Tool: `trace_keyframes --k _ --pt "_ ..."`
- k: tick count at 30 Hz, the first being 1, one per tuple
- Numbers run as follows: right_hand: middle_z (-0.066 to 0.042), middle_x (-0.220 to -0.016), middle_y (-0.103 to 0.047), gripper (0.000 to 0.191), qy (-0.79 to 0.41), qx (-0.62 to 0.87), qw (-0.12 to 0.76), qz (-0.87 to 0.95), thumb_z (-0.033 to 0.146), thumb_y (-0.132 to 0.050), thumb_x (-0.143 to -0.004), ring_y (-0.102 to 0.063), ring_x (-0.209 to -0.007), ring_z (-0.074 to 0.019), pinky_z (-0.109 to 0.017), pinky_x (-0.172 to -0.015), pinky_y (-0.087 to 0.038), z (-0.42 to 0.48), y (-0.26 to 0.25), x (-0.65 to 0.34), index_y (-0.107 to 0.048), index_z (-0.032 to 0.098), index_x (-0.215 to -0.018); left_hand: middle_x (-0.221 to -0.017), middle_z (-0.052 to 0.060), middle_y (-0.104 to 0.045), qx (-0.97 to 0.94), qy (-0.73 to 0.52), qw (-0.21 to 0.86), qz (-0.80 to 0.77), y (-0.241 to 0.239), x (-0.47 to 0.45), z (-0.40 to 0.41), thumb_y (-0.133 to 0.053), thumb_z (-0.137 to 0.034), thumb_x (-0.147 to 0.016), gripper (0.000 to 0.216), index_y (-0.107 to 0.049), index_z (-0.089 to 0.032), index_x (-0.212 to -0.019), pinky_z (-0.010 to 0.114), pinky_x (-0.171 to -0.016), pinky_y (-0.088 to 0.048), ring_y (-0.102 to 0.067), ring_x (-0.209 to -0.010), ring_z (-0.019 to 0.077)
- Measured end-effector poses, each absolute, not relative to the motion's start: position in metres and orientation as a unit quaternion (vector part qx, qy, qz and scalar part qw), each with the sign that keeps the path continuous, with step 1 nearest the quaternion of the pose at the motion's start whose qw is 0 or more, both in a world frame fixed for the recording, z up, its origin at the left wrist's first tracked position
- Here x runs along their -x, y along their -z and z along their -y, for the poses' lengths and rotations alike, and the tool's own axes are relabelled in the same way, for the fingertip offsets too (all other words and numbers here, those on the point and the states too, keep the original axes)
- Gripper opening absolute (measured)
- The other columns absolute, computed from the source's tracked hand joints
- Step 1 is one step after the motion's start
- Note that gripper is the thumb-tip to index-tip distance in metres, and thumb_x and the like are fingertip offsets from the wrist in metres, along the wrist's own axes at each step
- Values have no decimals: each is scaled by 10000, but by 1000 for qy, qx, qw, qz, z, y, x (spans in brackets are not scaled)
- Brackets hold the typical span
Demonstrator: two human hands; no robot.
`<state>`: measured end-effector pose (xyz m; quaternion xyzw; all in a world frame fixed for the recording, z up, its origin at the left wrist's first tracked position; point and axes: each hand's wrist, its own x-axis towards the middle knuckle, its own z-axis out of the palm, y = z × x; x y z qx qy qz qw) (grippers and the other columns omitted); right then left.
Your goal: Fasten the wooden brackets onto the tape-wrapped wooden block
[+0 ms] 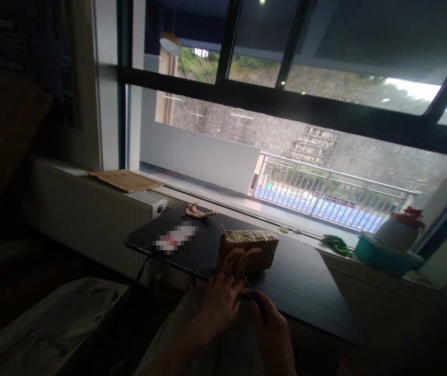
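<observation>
My left hand [221, 300] is closed around the lower end of a light wooden piece with two curved prongs [233, 259], at the near edge of the table. The prongs point up in front of a brown block-like box [262, 256] with a pale, wrapped-looking top. My right hand [273, 324] grips a black-handled tool [260, 304]. Its thin metal end reaches to the wooden piece beside my left fingers; the exact kind is too dark to tell. Farther back on the table lies another curved wooden piece [199, 211].
The dark table [305, 282] stands under a large window. A blurred-out pale item [174, 237] lies on its left side. Along the sill are a green cloth [337, 244], a teal box [384, 254] and a white container [398, 232]. A brown envelope [127, 180] rests on the radiator [94, 219].
</observation>
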<state>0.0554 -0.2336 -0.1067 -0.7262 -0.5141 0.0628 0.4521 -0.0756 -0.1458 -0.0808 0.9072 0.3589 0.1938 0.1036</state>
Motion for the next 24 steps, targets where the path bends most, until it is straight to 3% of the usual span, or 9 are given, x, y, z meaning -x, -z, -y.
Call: trace_keyframes --k 4,9,13,18,24 --pt "-57 -1050 -707 398 -51 741 429 514 405 -473 -848 -675 -926 -230 -296 -764 -532 234 110 -54 -617 202 -1158 -1191 70 -552 -907 -188 107 -362 81 75 145 -492 -253 -786 508 -482 -263 -1294 436 -914 -347 -431 -1120 293" --pt "-54 -1178 -649 394 -11 722 436 537 333 -461 -844 -651 -997 -220 -278 -807 -520 235 116 -56 -604 216 -1192 -1174 72 -561 -907 -184 108 -364 82 74 143 -494 -250 -778 514 -486 -258 -1292 453 -923 -343 -430 -1120 298" --pt "-71 -1137 -669 386 -72 698 489 519 369 -484 -835 -629 -1039 -224 -293 -882 -494 233 115 -61 -642 174 -1128 -1180 73 -556 -907 -193 106 -360 83 75 144 -489 -255 -786 521 -471 -266 -1306 445 -918 -345 -430 -1119 294" --pt "-80 -1051 -703 401 -153 673 544 477 437 -530 -811 -641 -1008 -235 -290 -857 -504 230 111 -65 -674 157 -1061 -1180 69 -554 -907 -192 107 -360 82 76 145 -491 -254 -787 519 -471 -276 -1305 446 -912 -347 -438 -1106 291" --pt "-89 -1085 -691 443 -164 679 539 470 467 -560 -781 -624 -1041 -259 -322 -896 -486 230 113 -65 -689 156 -1068 -1169 67 -557 -906 -194 111 -360 81 76 146 -496 -252 -786 492 -497 -279 -1277 448 -915 -341 -437 -1107 292"
